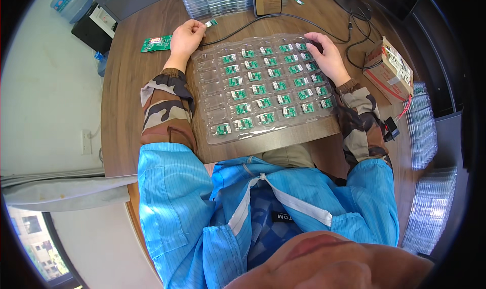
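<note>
- Upper left of the frame: the left hand is pinching a small green-and-white circuit board between its fingers.
- Upper right: the right hand is curving over the clear plastic compartment tray, its thumb and forefinger standing slightly apart.

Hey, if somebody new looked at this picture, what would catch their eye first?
Likely the clear plastic tray on the wooden desk, with its rows of small green circuit boards. Next, the left hand just past the tray's far left corner, pinching another small board. The bright blue jacket across the lower middle stands out too.
</note>
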### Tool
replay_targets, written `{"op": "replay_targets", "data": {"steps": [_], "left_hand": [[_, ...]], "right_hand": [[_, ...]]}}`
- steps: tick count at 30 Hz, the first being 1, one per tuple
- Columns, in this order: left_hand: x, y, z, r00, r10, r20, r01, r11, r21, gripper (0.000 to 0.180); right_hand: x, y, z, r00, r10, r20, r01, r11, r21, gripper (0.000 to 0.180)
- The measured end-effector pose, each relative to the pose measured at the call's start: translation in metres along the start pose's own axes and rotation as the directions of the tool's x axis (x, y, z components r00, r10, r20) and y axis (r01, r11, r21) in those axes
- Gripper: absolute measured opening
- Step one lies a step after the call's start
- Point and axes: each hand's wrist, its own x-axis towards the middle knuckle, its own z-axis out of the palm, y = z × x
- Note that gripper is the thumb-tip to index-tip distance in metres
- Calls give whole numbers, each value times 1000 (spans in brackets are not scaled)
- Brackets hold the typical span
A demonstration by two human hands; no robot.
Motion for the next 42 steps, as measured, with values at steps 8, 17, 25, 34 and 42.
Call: {"op": "replay_targets", "data": {"steps": [8,17,25,34,42], "left_hand": [[-1,1,2,1000,-3,-16,4,1000,25,20],[0,1,2,1000,-11,-14,11,999,43,21],[-1,0,2,1000,6,-22,-4,998,61,22],[2,-4,2,1000,28,-2,-28,994,109,22],[0,5,0,995,86,50,-95,970,222,18]], "right_hand": [[-1,1,3,1000,-2,27,2,1000,-21,26],[1,2,3,999,14,34,-13,1000,-29,29],[1,4,2,999,15,43,-13,999,-31,30],[1,4,3,998,34,56,-33,999,-26,30],[1,3,1,998,38,57,-37,999,-15,30]]}}
